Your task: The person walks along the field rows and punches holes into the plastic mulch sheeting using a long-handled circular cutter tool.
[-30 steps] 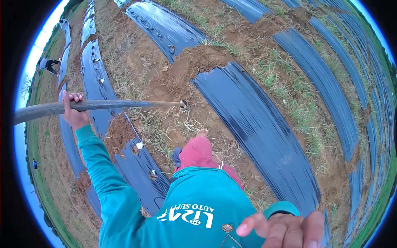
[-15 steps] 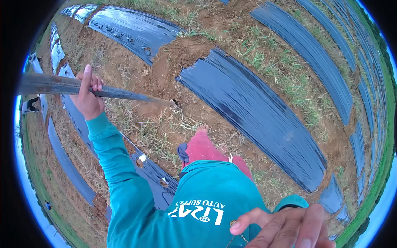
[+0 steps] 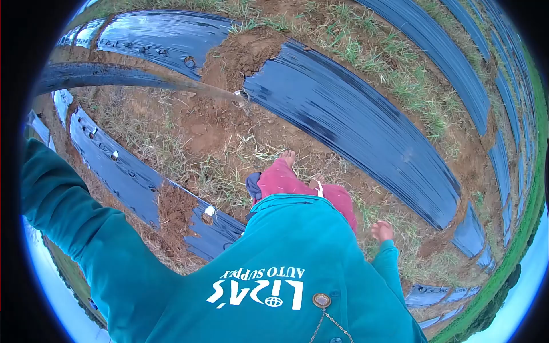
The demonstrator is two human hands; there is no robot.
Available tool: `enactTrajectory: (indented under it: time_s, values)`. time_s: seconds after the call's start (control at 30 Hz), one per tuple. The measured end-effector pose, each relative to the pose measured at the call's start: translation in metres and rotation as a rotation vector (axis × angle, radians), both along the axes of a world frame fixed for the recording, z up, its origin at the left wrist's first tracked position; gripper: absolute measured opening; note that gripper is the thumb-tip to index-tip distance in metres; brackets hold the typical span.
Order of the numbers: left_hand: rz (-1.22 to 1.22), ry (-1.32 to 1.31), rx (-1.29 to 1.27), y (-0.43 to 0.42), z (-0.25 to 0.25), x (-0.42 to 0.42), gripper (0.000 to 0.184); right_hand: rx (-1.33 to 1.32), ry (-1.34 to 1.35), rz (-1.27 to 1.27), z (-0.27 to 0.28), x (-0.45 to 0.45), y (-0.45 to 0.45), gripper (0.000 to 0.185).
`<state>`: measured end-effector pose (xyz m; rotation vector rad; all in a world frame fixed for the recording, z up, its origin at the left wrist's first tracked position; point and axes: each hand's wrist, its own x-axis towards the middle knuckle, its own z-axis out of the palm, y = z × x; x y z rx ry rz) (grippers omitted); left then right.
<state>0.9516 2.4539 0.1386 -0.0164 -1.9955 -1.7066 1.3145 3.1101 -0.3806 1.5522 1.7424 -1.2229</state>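
Observation:
A long dark pole (image 3: 108, 75) reaches in from the left edge, narrowing toward a pale, round hollow end (image 3: 241, 98). That end is beside the near left corner of a black plastic sheet (image 3: 349, 131) laid over a soil bed. My left sleeve (image 3: 63, 177) stretches toward the left edge, but my left hand is out of view. Low at my right side hangs my right hand (image 3: 383, 230), its fingers loosely curled and apart, with nothing visible in it. Grassy ground lies beneath it.
Another plastic-covered bed (image 3: 114, 154) with holes runs along the left, broken by bare soil (image 3: 174, 214). A mound of loose soil (image 3: 243, 54) separates two sheets ahead. More covered rows (image 3: 440, 51) curve along the right. My bare foot (image 3: 287, 156) stands on dry grass.
The pole's end has moved forward, toward the plastic sheet's corner. My left hand, earlier gripping the pole, has left view. My right hand has dropped from near the camera to my side.

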Motion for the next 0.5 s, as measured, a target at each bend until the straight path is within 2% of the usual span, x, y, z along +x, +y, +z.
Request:
enactTrajectory:
  time_s: [0.03, 0.07, 0.17, 0.2, 0.27, 0.33, 0.4, 0.47, 0.5]
  values:
    - [0.002, 0.000, -0.016, 0.001, 0.001, -0.004, 0.031, 0.047, -0.104, 0.023, -0.004, 0.036, 0.024, 0.022]
    - [0.041, 0.050, 0.112, 0.005, -0.003, -0.010, 0.030, 0.092, -0.209, 0.045, -0.001, 0.060, 0.032, 0.022]
    - [0.060, 0.013, 0.122, 0.006, -0.012, -0.034, 0.029, 0.046, -0.106, -0.269, 0.028, 0.079, 0.016, 0.017]
    - [0.067, 0.088, 0.104, 0.006, -0.021, -0.044, 0.029, -0.001, -0.055, -0.255, 0.026, 0.083, 0.012, 0.016]
    - [0.083, 0.244, 0.072, 0.004, -0.056, -0.072, 0.029, -0.091, 0.057, -0.223, 0.018, 0.084, 0.005, 0.015]
    - [-0.416, 0.071, 0.295, -0.066, -0.114, -0.111, 0.020, -0.065, 0.054, -0.064, 0.029, 0.061, -0.028, 0.017]
    - [-0.631, -0.017, 0.395, -0.082, -0.160, -0.125, 0.018, -0.052, 0.061, 0.024, 0.035, 0.042, -0.053, 0.017]
    - [-0.567, -0.013, 0.393, -0.055, -0.200, -0.125, 0.018, -0.036, 0.065, 0.039, 0.042, 0.042, -0.064, 0.017]
    - [-0.407, 0.038, 0.311, -0.035, -0.213, -0.124, 0.021, -0.018, 0.066, 0.035, 0.047, 0.040, -0.067, 0.017]
